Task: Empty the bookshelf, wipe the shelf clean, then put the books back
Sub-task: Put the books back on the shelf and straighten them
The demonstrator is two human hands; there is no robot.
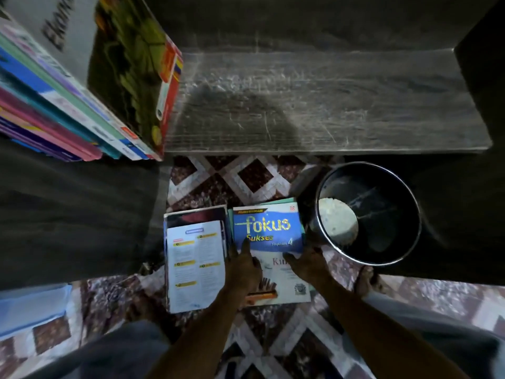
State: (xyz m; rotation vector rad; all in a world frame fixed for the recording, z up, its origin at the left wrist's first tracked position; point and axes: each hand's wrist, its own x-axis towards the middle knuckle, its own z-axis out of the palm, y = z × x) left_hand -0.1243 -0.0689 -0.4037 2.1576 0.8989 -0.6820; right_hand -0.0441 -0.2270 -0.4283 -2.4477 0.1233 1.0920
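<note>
A person's left hand (243, 266) rests with straight fingers on a blue book (269, 228) on the floor. The right hand (308, 263) meets its 3 o'clock edge, grip unclear. A second book (194, 263) lies at 9 o'clock, and a bucket (382, 184) holding a cloth (337, 222) at 2. Beyond, at 12, is the dusty shelf (314, 105), with books (82, 91) leaning at 10.

The shelf board (314, 105) in the upper frame looks like matt, scratched grey wood — the blue book cover (269, 231) is glossy paper, the bucket's rim (410, 192) shiny metal.
</note>
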